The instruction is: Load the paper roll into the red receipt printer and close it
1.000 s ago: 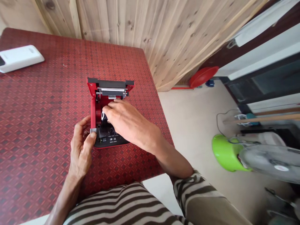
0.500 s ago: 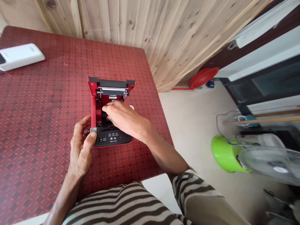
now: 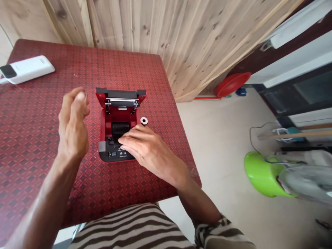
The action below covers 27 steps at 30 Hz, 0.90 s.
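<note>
On the red patterned counter point(image 3: 38, 114), a red-and-black device point(image 3: 103, 128), probably a small printer, with lid point(image 3: 121, 94) tilted back and compartment exposed. Across the compartment, a black roll point(image 3: 120, 127); in front of it, toward the control panel point(image 3: 111, 155), a dark strip point(image 3: 116, 139). At this strip, the right hand point(image 3: 150, 145), fingers bent and close together; not possible to tell whether pinching the strip or only touching. To the left, apart from the device, the left hand point(image 3: 74, 126), raised in the air, fingers loosely together, nothing visible between them.

Likely worries, by judgement only: from too strong a pull on the strip, a crooked roll or a crease; from fingers so near to the control panel, a button pressed by mistake; without support of the left hand, some sliding of the device under one-sided force; from a knock of the right knuckles, displacement of the white-ended piece point(image 3: 144, 120), just beside the right wall.

Compared with half a second earlier: left hand gone from the grey patch point(image 3: 102, 146) at the near corner; right hand drawn back from deep inside to the front of the compartment; black roll, mostly covered then, now plain to see; white-ended piece, only peeping out then from behind the right hand, now clearly in sight.
</note>
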Each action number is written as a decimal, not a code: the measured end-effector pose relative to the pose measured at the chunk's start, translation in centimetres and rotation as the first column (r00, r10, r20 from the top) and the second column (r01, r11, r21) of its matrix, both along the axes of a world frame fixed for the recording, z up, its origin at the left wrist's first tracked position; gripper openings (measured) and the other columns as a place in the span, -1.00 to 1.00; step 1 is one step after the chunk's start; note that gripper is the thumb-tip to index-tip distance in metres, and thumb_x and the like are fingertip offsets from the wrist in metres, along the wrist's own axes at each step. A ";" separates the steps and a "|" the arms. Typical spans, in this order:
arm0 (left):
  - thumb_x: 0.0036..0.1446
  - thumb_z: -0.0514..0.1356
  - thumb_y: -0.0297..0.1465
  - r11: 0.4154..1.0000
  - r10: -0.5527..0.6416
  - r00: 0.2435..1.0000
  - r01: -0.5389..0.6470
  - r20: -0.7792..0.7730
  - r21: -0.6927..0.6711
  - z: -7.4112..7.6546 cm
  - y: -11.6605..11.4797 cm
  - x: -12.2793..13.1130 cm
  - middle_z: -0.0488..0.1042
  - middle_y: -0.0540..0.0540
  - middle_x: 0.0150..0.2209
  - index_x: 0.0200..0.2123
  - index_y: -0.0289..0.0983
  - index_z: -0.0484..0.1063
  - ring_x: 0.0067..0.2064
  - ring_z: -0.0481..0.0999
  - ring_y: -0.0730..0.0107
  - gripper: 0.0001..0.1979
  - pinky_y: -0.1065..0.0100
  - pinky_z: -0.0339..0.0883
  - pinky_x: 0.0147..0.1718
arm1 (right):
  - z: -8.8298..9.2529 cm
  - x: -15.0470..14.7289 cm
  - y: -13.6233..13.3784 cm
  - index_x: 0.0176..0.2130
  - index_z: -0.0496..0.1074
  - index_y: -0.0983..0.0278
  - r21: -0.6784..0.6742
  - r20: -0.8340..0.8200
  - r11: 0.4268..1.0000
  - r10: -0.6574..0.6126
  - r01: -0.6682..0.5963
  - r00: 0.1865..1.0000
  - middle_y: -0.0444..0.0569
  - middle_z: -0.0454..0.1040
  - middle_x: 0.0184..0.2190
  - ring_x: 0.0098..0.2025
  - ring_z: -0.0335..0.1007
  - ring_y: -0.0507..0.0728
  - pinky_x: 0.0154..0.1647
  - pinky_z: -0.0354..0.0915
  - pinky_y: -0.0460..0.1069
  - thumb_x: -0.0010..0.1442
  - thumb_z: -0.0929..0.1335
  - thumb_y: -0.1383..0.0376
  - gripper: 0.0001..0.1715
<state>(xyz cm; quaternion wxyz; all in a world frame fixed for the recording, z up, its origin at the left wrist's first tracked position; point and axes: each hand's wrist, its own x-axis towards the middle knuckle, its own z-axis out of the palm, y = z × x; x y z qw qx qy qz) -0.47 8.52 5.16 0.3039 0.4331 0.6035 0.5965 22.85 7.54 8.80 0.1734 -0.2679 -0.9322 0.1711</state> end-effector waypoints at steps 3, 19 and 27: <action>0.48 0.15 -0.03 0.998 0.037 0.994 -0.031 0.107 -0.052 1.9 4.4 0.3 0.55 -0.35 0.22 0.23 -0.49 0.48 0.24 0.53 -0.02 -0.38 0.00 0.36 0.17 | -1.0 0.0 -0.7 -0.06 0.62 0.30 0.128 -0.012 0.990 -0.060 0.061 0.998 0.05 0.71 -0.09 -0.03 0.53 0.19 0.05 0.46 0.11 0.53 0.38 0.46 -0.82; 0.13 0.50 -0.15 0.945 -0.051 0.951 0.144 0.304 -0.293 -0.8 -5.2 1.6 0.56 -0.17 0.33 0.29 -0.10 0.54 0.40 0.49 -0.11 -0.34 -0.11 0.32 0.42 | -2.5 -0.3 -2.7 -0.10 0.66 0.28 0.427 -0.227 0.869 -0.165 0.250 0.960 0.09 0.74 0.10 0.18 0.60 0.17 0.18 0.49 0.09 0.55 0.35 0.45 -0.74; 0.37 0.39 -0.21 0.952 -0.158 0.962 0.208 0.221 -0.225 -1.4 -5.7 1.7 0.61 -0.09 0.29 0.35 -0.06 0.54 0.24 0.63 0.10 -0.49 0.19 0.54 0.12 | -2.8 -0.7 -2.9 -0.11 0.66 0.32 0.358 -0.286 0.892 -0.175 0.274 0.942 0.08 0.78 0.02 0.10 0.72 0.18 0.12 0.59 0.07 0.51 0.38 0.49 -0.77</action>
